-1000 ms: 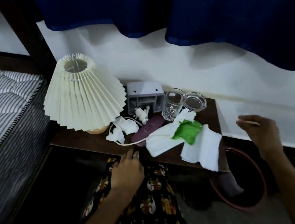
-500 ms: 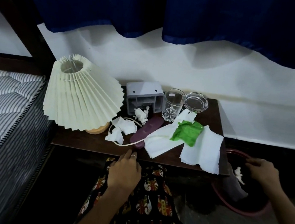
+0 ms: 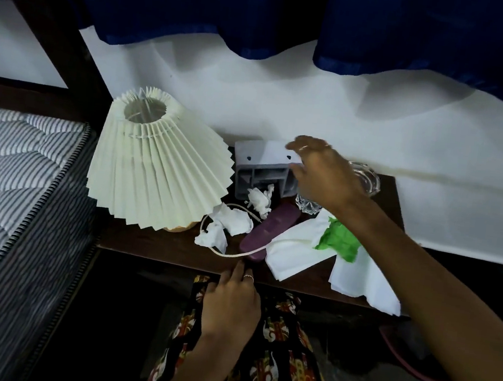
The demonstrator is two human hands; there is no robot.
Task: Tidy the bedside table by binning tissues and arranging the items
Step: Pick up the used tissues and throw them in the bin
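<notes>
My right hand (image 3: 321,173) hovers with spread fingers and holds nothing, over the grey box (image 3: 258,172) at the back of the dark bedside table (image 3: 156,243). It hides most of the drinking glass (image 3: 306,206). Crumpled white tissues (image 3: 232,221) lie by the lamp cord, another crumpled tissue (image 3: 258,199) in front of the box. A purple case (image 3: 269,231) lies beside flat white napkins (image 3: 293,254) and a green tissue (image 3: 340,241). My left hand (image 3: 231,301) rests at the table's front edge, fingers straight.
A tilted cream pleated lamp (image 3: 158,167) fills the table's left side. A glass dish (image 3: 369,180) stands at the back right. The red bin (image 3: 406,361) sits on the floor at the right, a striped mattress (image 3: 8,194) at the left.
My right hand left the bin, where it dropped a tissue, and swung up and left over the grey box. The left hand stayed put.
</notes>
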